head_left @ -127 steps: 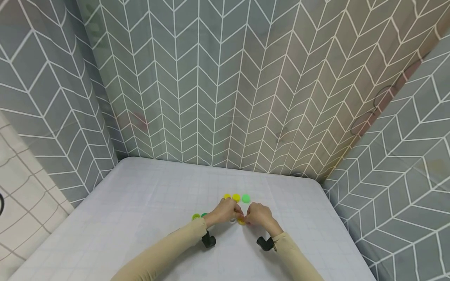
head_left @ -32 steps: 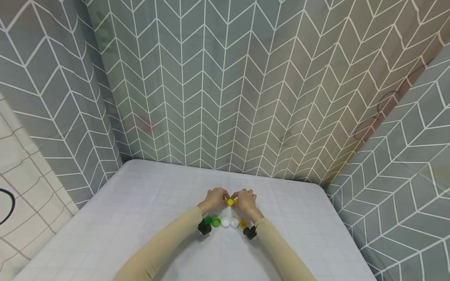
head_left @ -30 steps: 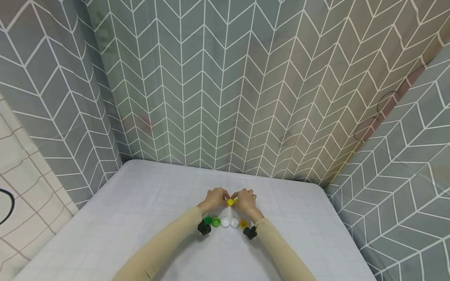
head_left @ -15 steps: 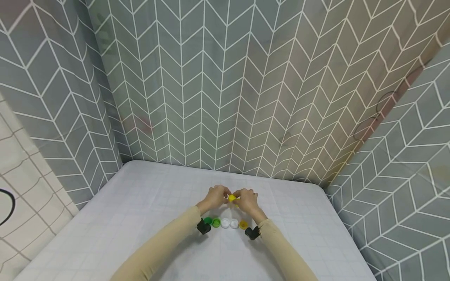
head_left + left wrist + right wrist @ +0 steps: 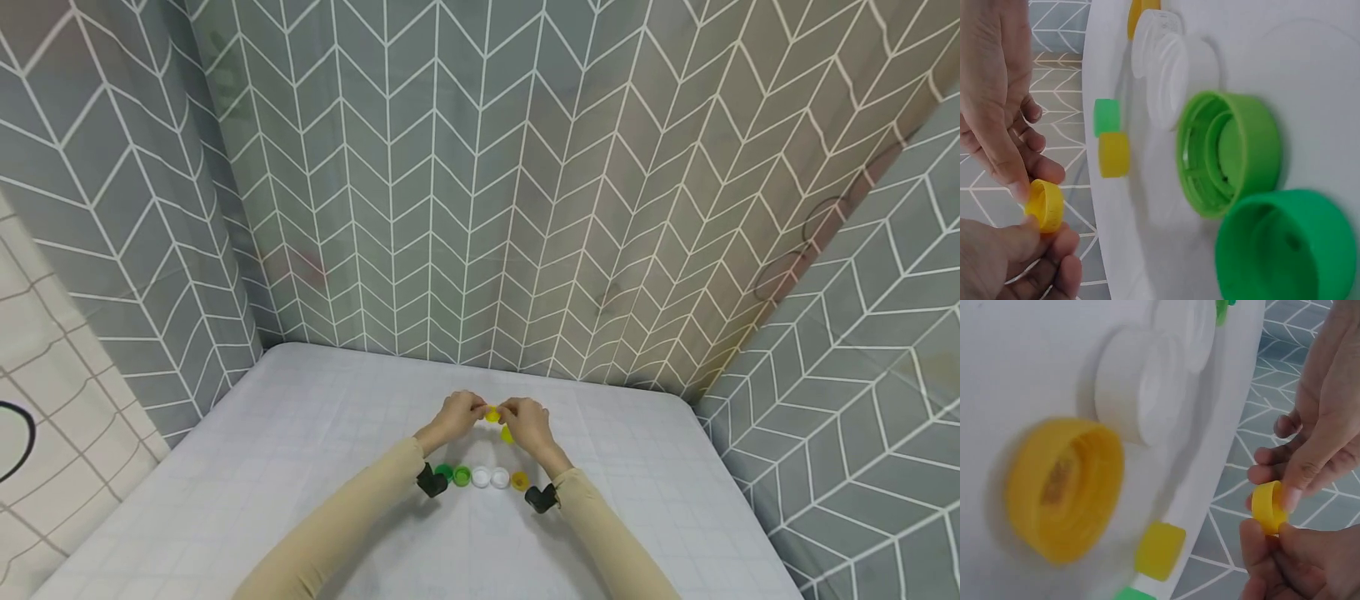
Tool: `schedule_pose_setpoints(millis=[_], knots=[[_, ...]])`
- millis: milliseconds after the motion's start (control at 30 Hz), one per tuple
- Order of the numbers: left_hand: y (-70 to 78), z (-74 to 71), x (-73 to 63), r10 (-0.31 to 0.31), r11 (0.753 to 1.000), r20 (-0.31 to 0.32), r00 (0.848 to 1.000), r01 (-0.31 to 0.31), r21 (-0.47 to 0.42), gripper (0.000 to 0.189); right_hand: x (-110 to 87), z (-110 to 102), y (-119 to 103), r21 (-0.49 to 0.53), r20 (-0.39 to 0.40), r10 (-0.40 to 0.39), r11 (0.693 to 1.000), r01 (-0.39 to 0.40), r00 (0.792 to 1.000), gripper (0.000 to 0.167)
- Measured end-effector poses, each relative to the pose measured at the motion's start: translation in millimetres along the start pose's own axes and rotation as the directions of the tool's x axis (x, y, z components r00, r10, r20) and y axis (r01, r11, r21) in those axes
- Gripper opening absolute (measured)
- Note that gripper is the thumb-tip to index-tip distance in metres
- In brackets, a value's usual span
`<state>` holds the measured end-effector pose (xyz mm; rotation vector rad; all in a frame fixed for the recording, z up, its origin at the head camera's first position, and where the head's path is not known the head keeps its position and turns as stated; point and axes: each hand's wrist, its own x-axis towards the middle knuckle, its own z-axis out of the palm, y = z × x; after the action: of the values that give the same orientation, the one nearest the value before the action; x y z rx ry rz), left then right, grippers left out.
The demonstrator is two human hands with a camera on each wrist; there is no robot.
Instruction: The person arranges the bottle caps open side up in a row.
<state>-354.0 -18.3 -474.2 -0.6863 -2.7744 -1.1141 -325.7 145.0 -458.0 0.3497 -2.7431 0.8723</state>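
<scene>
A yellow bottle cap [image 5: 492, 413] is held up off the table between both hands. My left hand [image 5: 457, 414] pinches it from the left and my right hand [image 5: 527, 423] from the right, with thumbs and fingertips. In the left wrist view the cap [image 5: 1044, 206] is tilted and its hollow side partly shows. A second yellow cap [image 5: 507, 434] lies on the table beside my right hand. Next to it a mint-green cap [image 5: 1107, 117] shows in the left wrist view; in the head view my right hand hides it.
Nearer the body, caps lie in a row, hollow side up: dark green [image 5: 444, 472], light green [image 5: 462, 476], two white caps [image 5: 480, 477], and an orange-yellow cap [image 5: 520, 480]. They rest on a white-covered table [image 5: 337, 467]. A patterned curtain [image 5: 450, 208] hangs behind.
Earlier both hands were at the orange-yellow cap in the row. They have since moved to the back yellow cap, and over the last second raised it away from the body.
</scene>
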Motion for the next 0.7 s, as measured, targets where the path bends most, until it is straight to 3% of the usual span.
schedule_pose_setpoints(millis=[267,500,700], knots=[[1.6,4.8,-4.0,-0.020,0.996,0.029,0.999,0.017,0.087,0.019,-3.3,3.8,-1.2,-0.049,0.049,0.032,0.998,-0.030,0.998,0.021],[6.9,3.2,-6.2,-0.038,0.995,0.034,0.999,0.034,0.089,0.020,-4.2,0.5,-2.5,-0.079,0.067,0.058,0.995,-0.053,0.996,0.020],[17.0,3.6,-4.7,-0.029,0.996,0.014,0.999,0.028,0.090,0.019,-5.0,-14.5,-4.2,-0.115,0.086,0.052,0.992,-0.042,0.995,0.020]])
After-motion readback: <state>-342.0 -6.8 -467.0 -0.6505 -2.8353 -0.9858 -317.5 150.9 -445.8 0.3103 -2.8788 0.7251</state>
